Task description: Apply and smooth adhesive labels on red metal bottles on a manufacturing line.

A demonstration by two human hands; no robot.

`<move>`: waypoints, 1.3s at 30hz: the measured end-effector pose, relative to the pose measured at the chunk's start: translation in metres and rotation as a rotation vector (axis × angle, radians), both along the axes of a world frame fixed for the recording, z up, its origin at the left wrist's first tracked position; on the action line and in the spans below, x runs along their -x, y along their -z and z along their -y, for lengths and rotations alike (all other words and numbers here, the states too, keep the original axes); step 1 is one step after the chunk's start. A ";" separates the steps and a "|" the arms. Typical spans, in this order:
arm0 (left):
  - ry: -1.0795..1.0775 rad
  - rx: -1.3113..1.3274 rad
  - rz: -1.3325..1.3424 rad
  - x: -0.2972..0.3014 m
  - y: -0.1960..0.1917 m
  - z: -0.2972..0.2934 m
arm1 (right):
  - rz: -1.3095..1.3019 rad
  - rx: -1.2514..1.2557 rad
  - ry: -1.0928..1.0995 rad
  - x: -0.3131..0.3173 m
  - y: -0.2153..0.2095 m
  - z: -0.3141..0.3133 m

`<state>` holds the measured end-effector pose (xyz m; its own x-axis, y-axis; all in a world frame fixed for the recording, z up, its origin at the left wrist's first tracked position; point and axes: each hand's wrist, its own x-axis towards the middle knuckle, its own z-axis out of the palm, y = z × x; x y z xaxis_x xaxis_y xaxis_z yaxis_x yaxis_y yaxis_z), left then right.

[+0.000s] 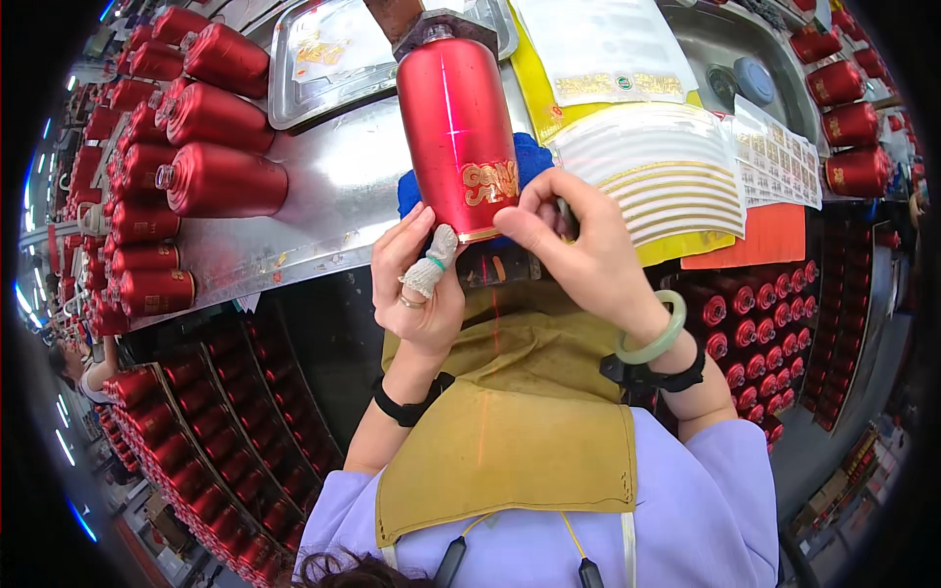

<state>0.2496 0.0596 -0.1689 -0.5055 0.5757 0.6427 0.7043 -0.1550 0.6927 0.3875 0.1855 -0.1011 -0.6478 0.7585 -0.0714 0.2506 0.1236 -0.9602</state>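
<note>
A glossy red bottle lies with its neck in a metal holder and its base toward me. Raised gold lettering sits on its lower right side, and a thin gold band edges the base. My left hand grips the left of the base; one finger wears a white cloth wrap. At the base's right edge my right hand is closed, thumb and forefinger pinched close to the bottle. A small dark item shows partly among its fingers. Blue cloth lies under the bottle.
White sheets with gold curved strips lie right, beside a small-label sheet and an orange-red sheet. A metal tray is far left. Red bottles crowd the left; racks of bottles stand below on both sides.
</note>
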 end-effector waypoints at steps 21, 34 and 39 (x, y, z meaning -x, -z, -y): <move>-0.301 0.222 -0.386 -0.037 -0.006 -0.017 | -0.299 0.169 0.181 -0.021 0.006 -0.004; -0.019 0.008 0.106 0.006 -0.002 -0.004 | -0.240 0.019 0.231 -0.006 0.025 0.024; -0.130 0.136 -0.213 -0.004 -0.027 -0.012 | -0.252 0.051 0.243 -0.009 0.024 0.027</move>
<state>0.2539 0.0717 -0.1419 -0.4421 0.6036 0.6635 0.8444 0.0305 0.5348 0.3961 0.1585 -0.1253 -0.4508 0.8922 0.0264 0.0210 0.0402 -0.9990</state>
